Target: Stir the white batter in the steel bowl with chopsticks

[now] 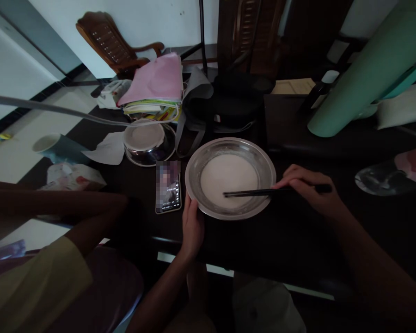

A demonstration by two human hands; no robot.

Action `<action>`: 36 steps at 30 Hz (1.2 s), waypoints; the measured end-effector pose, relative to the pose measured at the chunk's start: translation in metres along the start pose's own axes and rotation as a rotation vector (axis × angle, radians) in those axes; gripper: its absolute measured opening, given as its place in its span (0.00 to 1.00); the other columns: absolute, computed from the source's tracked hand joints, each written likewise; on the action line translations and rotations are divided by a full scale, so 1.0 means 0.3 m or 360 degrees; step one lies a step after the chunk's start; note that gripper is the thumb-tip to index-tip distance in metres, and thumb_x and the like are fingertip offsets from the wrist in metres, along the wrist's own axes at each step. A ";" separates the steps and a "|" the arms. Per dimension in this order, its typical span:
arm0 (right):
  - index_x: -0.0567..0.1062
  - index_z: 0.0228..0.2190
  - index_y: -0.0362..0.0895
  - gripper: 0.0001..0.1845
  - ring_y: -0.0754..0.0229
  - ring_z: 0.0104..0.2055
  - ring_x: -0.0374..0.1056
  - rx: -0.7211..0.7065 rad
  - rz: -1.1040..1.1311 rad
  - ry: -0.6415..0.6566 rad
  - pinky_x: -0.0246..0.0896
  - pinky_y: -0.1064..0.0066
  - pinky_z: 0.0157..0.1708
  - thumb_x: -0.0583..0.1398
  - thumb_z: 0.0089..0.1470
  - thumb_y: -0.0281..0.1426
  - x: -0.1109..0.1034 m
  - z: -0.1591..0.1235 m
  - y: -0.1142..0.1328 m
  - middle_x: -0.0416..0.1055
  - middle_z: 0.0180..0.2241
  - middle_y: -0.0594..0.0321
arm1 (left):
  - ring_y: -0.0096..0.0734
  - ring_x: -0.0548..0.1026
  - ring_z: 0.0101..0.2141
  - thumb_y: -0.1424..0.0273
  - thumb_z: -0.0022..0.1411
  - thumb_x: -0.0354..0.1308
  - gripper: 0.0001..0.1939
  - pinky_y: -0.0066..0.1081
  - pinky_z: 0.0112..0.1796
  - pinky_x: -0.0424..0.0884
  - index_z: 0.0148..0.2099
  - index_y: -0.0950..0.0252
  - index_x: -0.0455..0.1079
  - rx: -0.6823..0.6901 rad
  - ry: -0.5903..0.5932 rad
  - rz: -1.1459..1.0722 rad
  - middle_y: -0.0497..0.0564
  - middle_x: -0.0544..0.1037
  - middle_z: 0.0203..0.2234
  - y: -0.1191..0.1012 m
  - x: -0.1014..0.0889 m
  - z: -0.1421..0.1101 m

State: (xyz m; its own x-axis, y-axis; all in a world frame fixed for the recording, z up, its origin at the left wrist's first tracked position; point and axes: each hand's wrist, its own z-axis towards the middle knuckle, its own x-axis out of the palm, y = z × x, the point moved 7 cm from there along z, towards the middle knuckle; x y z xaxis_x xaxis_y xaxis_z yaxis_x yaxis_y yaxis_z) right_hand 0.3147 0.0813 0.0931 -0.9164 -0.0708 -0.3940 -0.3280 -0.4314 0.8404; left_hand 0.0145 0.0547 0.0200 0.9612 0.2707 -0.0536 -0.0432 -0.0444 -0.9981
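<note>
The bowl (194,172) is held at its near-left rim by the left hand (193,226) and is set on the table (256,243) forward and right of that hand. 2 chopsticks (248,193) are clasped in the right hand (308,187), their tips pointed leftward from it, at the surface of the white liquid (229,173). The phone (168,187) is laid just forward and left of the left hand.

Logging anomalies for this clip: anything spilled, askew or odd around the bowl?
Nothing stands out: no spill visible around the steel bowl, left hand at its rim, right hand holding dark chopsticks in the white mixture.
</note>
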 end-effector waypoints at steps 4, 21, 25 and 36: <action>0.84 0.36 0.53 0.10 0.56 0.38 0.76 -0.0004 -0.0101 -0.0087 0.69 0.63 0.39 0.61 0.65 0.35 -0.015 0.002 0.003 0.82 0.35 0.63 | 0.44 0.52 0.73 0.68 0.69 0.55 0.24 0.37 0.70 0.51 0.66 0.62 0.70 0.0028 -0.0009 0.0057 0.54 0.69 0.67 0.014 -0.008 0.001; 0.83 0.35 0.52 0.12 0.58 0.34 0.75 -0.0048 -0.0037 -0.0051 0.68 0.64 0.34 0.58 0.67 0.32 -0.007 -0.001 0.010 0.82 0.32 0.64 | 0.46 0.51 0.73 0.70 0.68 0.57 0.23 0.40 0.71 0.47 0.64 0.62 0.73 0.0107 -0.0024 0.0183 0.54 0.68 0.68 0.007 -0.016 0.003; 0.83 0.38 0.52 0.09 0.56 0.38 0.77 -0.0097 -0.0148 0.0019 0.70 0.61 0.39 0.61 0.65 0.32 0.006 0.003 0.014 0.83 0.37 0.63 | 0.46 0.51 0.73 0.70 0.68 0.57 0.23 0.41 0.71 0.48 0.64 0.60 0.72 0.0103 0.0004 0.0202 0.53 0.68 0.68 -0.005 -0.015 0.000; 0.84 0.37 0.53 0.09 0.56 0.38 0.76 -0.0060 -0.0125 -0.0023 0.69 0.62 0.37 0.61 0.64 0.34 0.007 0.002 0.013 0.83 0.36 0.63 | 0.43 0.51 0.73 0.70 0.70 0.54 0.23 0.38 0.71 0.48 0.65 0.61 0.72 0.0053 -0.0034 0.0161 0.52 0.70 0.67 -0.016 -0.008 -0.001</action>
State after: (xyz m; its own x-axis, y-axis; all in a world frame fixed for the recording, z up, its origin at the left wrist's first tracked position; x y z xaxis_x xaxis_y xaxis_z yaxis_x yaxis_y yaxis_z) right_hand 0.3115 0.0801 0.0957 -0.8914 -0.0224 -0.4526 -0.3906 -0.4684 0.7925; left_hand 0.0124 0.0541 0.0250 0.9455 0.2868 -0.1543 -0.1489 -0.0406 -0.9880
